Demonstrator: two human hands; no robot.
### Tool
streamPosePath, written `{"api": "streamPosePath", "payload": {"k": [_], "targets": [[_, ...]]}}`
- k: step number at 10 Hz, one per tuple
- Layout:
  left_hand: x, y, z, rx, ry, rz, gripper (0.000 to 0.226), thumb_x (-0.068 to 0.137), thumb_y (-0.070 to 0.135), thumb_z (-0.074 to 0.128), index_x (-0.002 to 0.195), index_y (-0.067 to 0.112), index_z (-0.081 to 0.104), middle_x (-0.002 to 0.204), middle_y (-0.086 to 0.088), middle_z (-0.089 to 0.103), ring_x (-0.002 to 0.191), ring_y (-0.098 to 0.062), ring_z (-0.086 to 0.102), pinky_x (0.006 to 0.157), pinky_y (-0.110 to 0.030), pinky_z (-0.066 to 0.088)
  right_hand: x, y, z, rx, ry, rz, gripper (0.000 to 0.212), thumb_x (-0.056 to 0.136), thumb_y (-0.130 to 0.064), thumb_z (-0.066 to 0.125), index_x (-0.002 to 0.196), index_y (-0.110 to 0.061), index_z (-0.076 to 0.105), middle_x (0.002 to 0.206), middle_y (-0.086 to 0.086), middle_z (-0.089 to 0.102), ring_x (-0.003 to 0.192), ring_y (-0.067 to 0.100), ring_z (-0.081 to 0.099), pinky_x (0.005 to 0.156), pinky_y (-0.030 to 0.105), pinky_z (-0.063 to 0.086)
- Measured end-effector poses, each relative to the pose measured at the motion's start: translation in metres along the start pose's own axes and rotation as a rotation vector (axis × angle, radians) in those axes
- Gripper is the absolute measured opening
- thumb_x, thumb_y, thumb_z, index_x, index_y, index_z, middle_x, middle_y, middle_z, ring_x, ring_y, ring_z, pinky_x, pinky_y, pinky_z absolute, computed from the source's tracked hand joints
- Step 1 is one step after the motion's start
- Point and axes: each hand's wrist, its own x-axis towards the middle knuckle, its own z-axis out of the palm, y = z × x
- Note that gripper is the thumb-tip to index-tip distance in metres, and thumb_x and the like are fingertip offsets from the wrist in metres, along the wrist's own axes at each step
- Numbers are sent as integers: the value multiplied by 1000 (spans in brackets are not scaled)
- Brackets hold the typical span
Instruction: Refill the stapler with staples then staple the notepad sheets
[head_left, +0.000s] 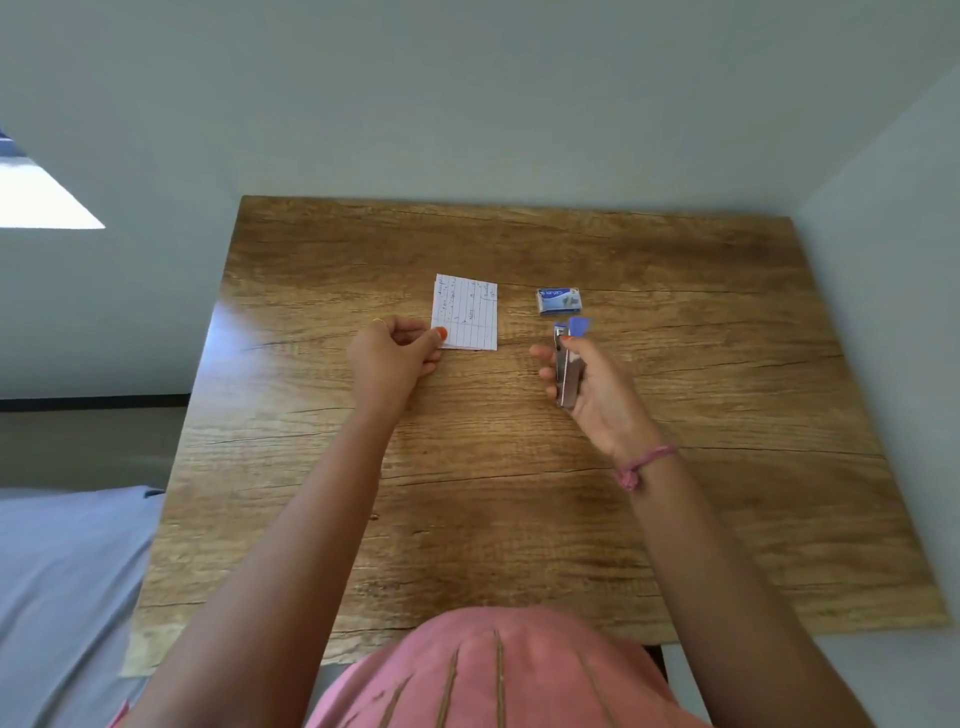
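Observation:
White lined notepad sheets (469, 313) with handwriting lie in the middle of the wooden table (519, 493). My left hand (392, 353) pinches their near left corner with thumb and fingers. My right hand (587, 387) grips a small metal stapler (566, 371) with blue plastic ends, held upright just above the table, to the right of the sheets. A small blue staple box (559, 301) lies beyond the stapler, its flap open.
A pale wall rises behind the table's far edge and along the right side. A grey-blue surface (67, 582) lies to the left of the table. A pink thread band (644, 462) circles my right wrist.

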Motion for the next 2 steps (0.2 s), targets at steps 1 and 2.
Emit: {"api": "streamPosePath", "payload": {"k": [1, 2], "targets": [[-4, 1, 1, -18, 21, 27, 33, 77, 25, 80, 101, 10, 63, 80, 0, 70, 63, -5, 69, 56, -20, 57, -4, 3, -5, 35, 0, -7, 19, 97, -19, 42, 103, -15, 60, 100, 11, 72, 73, 12, 60, 59, 22, 48], [-10, 0, 4, 27, 89, 130, 26, 82, 30, 75, 101, 18, 61, 73, 4, 63, 60, -1, 62, 55, -18, 53, -6, 5, -11, 55, 11, -22, 20, 97, -17, 43, 106, -13, 60, 103, 10, 72, 74, 9, 61, 59, 22, 49]]}}
